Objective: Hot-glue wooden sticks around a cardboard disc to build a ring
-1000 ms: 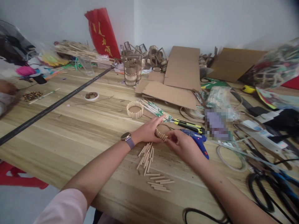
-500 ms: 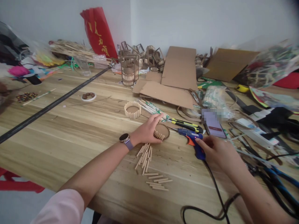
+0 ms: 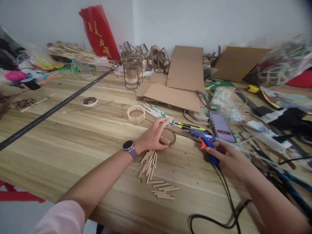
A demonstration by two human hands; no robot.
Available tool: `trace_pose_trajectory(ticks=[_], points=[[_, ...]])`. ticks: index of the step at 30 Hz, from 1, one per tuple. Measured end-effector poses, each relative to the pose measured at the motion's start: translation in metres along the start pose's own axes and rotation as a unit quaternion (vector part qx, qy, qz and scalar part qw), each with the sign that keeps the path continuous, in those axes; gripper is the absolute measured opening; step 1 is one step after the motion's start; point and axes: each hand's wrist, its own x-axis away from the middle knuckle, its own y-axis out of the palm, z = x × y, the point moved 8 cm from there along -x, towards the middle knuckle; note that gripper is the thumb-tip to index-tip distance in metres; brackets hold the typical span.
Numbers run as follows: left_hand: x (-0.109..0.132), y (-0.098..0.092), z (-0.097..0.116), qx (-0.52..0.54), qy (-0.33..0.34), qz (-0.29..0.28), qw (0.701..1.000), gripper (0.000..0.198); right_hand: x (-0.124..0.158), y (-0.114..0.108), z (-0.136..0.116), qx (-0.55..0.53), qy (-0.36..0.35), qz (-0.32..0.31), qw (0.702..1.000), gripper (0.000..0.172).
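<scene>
My left hand (image 3: 152, 136), a watch on its wrist, curls around the near left side of a round brown base (image 3: 168, 135). Short wooden sticks stand along part of that base's edge; the palm hides some of them. Loose short sticks (image 3: 149, 164) lie just below this hand on the table. With thumb and fingers at its handle, my right hand (image 3: 227, 156) grips a blue glue gun (image 3: 207, 141) with an orange trigger. The gun's nozzle points left, and its tip is blurred. Behind my left hand stands a ring of upright sticks (image 3: 136, 114) on a round base.
A yellow-and-black utility knife (image 3: 188, 126) lies beyond the gun, beside a phone (image 3: 222, 128). The gun's black cord (image 3: 227, 191) loops toward the table's front edge. Cardboard pieces (image 3: 174, 96) lie farther back. Pliers-like blue handles (image 3: 296, 185) and a white power strip (image 3: 270, 131) are on the right.
My right hand has shifted the glue gun slightly to the right, away from the round base. My left hand keeps its hold. The view has shifted slightly.
</scene>
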Motion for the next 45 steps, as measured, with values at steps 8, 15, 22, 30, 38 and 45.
trace_pose_trajectory(ticks=[8, 15, 22, 30, 38, 45], points=[[0.0, 0.0, -0.002, 0.007, -0.005, 0.003, 1.0, 0.117, 0.016, 0.05, -0.003, -0.395, 0.131, -0.115, 0.902, 0.03], [0.0, 0.001, -0.003, 0.005, 0.005, 0.003, 1.0, 0.118, 0.017, 0.055, 0.001, -0.4, 0.149, -0.103, 0.898, 0.031], [0.0, 0.001, -0.004, 0.004, 0.007, 0.001, 1.0, 0.117, 0.018, 0.066, -0.002, -0.34, 0.12, -0.153, 0.92, 0.04], [0.0, 0.001, -0.003, 0.009, 0.0, -0.002, 1.0, 0.115, 0.027, 0.065, -0.013, -0.172, 0.068, -0.156, 0.97, 0.052], [0.0, 0.001, -0.004, 0.009, -0.003, -0.005, 1.0, 0.112, 0.026, 0.069, -0.014, -0.098, 0.055, -0.174, 0.978, 0.06], [0.0, 0.0, -0.004, 0.008, -0.007, -0.007, 1.0, 0.11, 0.026, 0.066, -0.013, -0.022, 0.026, -0.149, 0.988, 0.067]])
